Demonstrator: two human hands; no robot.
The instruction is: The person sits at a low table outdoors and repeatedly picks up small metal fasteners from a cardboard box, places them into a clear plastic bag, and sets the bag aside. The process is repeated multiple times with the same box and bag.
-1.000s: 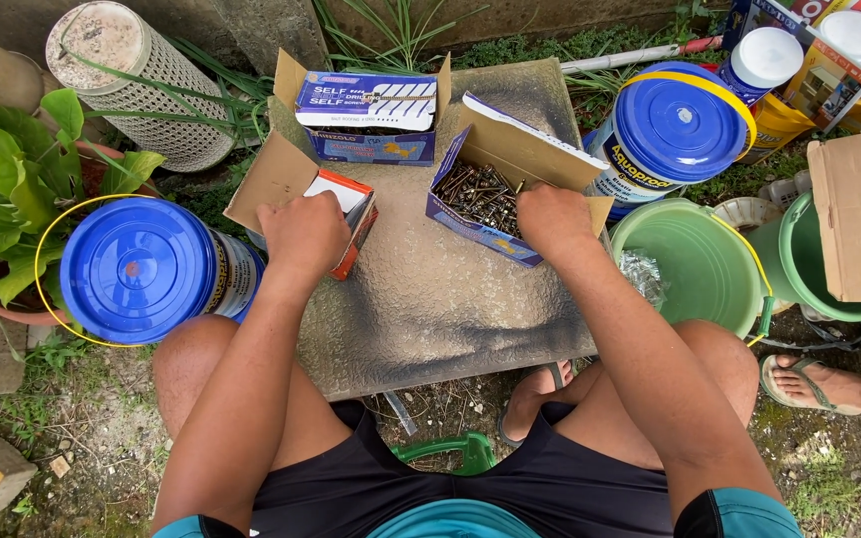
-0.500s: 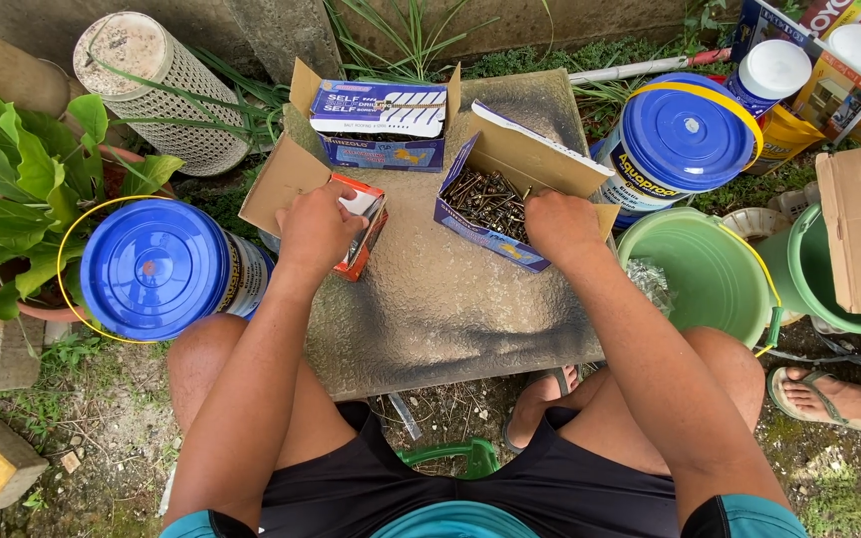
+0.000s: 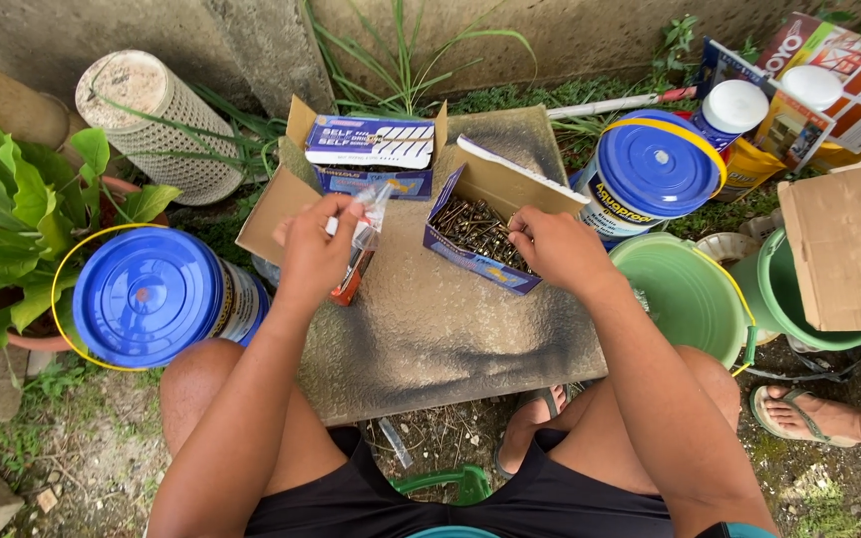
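Note:
My left hand [image 3: 317, 247] holds a small clear plastic bag [image 3: 369, 221] lifted above a small red and white box [image 3: 348, 280] on the grey board [image 3: 430, 329]. My right hand [image 3: 555, 249] rests its fingertips in an open blue carton full of dark screws [image 3: 475, 234]. Behind them stand two closed blue and white screw cartons [image 3: 369, 151], stacked inside an open cardboard box [image 3: 269, 211].
A blue-lidded bucket [image 3: 151, 296] sits at my left knee, another one [image 3: 653, 169] at the right rear. Green pails [image 3: 688, 291] stand to the right, with a cardboard sheet [image 3: 849, 249] over one. Another person's sandalled foot [image 3: 807, 416] is at right. A potted plant [image 3: 12, 219] grows at left.
My left hand lifted from the red and white box and now holds a clear plastic bag up. My right hand stays at the screw carton.

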